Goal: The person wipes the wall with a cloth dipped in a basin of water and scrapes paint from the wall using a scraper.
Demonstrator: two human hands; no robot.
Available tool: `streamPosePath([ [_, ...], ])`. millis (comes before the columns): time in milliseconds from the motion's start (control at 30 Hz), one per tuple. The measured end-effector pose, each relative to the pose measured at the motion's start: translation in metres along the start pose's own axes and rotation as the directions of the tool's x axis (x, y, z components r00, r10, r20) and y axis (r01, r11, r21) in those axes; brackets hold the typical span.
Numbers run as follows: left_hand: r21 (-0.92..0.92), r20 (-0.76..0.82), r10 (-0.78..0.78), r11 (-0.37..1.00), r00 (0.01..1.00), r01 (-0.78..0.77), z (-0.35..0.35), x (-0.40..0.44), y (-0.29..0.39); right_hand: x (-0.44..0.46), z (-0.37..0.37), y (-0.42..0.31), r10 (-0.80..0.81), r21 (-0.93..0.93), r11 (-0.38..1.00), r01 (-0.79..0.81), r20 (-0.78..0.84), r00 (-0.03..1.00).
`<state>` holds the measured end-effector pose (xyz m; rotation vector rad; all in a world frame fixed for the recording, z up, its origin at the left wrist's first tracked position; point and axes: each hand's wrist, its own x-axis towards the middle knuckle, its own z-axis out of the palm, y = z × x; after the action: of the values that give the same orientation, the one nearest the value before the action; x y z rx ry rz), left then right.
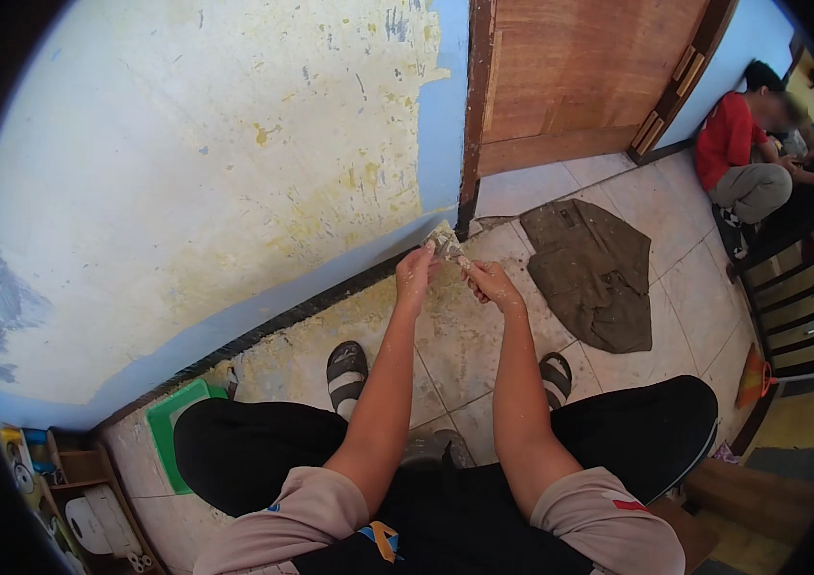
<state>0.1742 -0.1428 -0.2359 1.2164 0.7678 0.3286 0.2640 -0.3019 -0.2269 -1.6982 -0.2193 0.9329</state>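
Note:
Both my hands are held out together low by the wall, over the floor. My right hand (491,282) is closed around the handle of what looks like a paint scraper (443,241); most of the handle is hidden by the fingers. Pale, crumbly paint clings to the blade. My left hand (414,274) pinches the blade's side, fingers partly hidden. Beside them stands the wall (263,182), its blue paint largely stripped to a whitish, yellow-stained surface. Paint flakes (330,331) litter the tiles along its foot.
A brown garment (591,273) lies on the floor to the right, before a wooden door (580,77). A green tray (165,431) is by my left knee, near a wooden shelf (81,470). Someone in a red shirt (728,144) sits at far right near a black slatted bench (810,316).

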Motion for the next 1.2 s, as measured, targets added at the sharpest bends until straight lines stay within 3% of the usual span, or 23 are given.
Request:
streamPosePath([
  [133,-0.03,0.055,0.047,0.999,0.997,-0.045,-0.003,0.027,0.009,0.014,0.026,0.007,-0.052,0.073,0.996,0.052,0.001,0.999],
  [233,-0.018,0.0,0.135,0.991,0.991,-0.135,0.001,0.038,0.014,0.025,0.047,0.007,-0.037,0.108,0.993,0.046,-0.084,0.996],
  [300,-0.144,-0.113,0.224,0.96,0.968,-0.239,0.008,0.044,0.011,0.034,0.059,0.011,-0.188,0.031,0.979,0.201,-0.244,0.951],
  [333,-0.144,-0.116,0.221,0.961,0.968,-0.237,0.008,0.049,0.008,0.039,0.063,0.014,-0.184,0.031,0.98,0.198,-0.241,0.953],
  [500,0.049,-0.248,0.361,0.931,0.899,-0.361,0.009,0.055,-0.002,0.057,0.081,0.032,-0.192,0.134,0.962,0.239,-0.292,0.937],
  [633,0.08,-0.292,0.313,0.95,0.904,-0.303,0.007,0.055,-0.006,0.063,0.09,0.04,-0.214,0.16,0.95,0.268,-0.294,0.932],
  [733,0.058,-0.244,0.19,0.982,0.951,-0.182,0.004,0.052,-0.001,0.068,0.092,0.042,-0.243,0.158,0.939,0.306,-0.326,0.914],
  [800,-0.134,-0.196,0.187,0.967,0.962,-0.216,0.007,0.049,0.0,0.071,0.088,0.043,-0.223,0.169,0.944,0.283,-0.304,0.926],
  [1000,0.006,-0.229,0.292,0.954,0.928,-0.299,0.003,0.051,0.0,0.085,0.084,0.045,-0.253,0.182,0.935,0.304,-0.256,0.933],
  [1133,-0.008,-0.224,0.269,0.961,0.937,-0.278,0.0,0.061,-0.01,0.087,0.085,0.044,-0.221,0.222,0.934,0.279,-0.255,0.941],
  [1200,-0.051,-0.3,0.291,0.946,0.909,-0.32,0.003,0.063,-0.014,0.084,0.083,0.042,-0.254,0.217,0.927,0.306,-0.238,0.938],
])
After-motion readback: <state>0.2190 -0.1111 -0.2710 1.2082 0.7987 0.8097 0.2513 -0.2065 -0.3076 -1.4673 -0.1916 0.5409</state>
